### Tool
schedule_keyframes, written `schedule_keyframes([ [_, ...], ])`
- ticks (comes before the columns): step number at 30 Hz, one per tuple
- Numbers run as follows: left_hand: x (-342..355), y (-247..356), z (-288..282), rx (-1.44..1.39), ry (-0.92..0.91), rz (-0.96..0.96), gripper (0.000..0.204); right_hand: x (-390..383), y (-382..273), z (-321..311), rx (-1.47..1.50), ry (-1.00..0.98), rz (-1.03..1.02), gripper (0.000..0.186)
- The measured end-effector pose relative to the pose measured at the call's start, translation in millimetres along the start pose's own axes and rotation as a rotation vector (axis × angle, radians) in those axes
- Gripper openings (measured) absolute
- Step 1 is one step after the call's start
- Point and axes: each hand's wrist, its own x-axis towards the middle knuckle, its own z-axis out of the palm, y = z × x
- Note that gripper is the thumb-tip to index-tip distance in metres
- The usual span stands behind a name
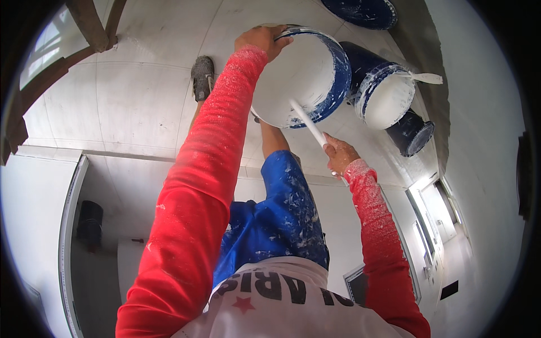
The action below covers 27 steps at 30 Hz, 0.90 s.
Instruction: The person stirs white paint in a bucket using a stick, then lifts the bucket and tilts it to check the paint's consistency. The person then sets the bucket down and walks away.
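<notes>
A large blue bucket [340, 70], smeared white and coated white inside, stands in front of me on the floor. My left hand [264, 40] grips its rim at the upper left, fingers curled over the edge. Lower right of the bucket, my right hand [339, 153] is wrapped round a white stick-like handle [309, 121]. The handle slants up into the bucket, and its far end sits against the white contents or coated wall; what is on that end is hidden. Red sleeves on both my arms are dusted with white.
Right of the big bucket, a smaller blue bucket [385, 97] holds white material, with a white-coated tool [426, 78] across its rim. Beside it lies a dark container [414, 135]. A blue round tub [366, 12] is at the top. Wooden framing [90, 25] stands upper left, a wall right.
</notes>
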Motion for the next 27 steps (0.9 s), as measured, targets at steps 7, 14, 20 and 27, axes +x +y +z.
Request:
schedule_keyframes([
  [7, -22, -38, 6, -0.112, 0.026, -0.085, 0.055, 22, -5, -55, -0.802, 0.282, -0.007, 0.051],
  [14, -41, -57, 12, -0.31, 0.073, -0.154, 0.059, 38, 6, -5, -0.683, 0.149, 0.059, 0.052],
  [20, -57, -44, 15, -0.35, 0.082, -0.214, 0.06, 27, 12, 67, 0.017, 0.011, 0.025, 0.047],
  [27, -77, -66, 30, -0.451, 0.192, -0.258, 0.061, 2, -17, 42, -0.027, -0.017, -0.091, 0.049],
])
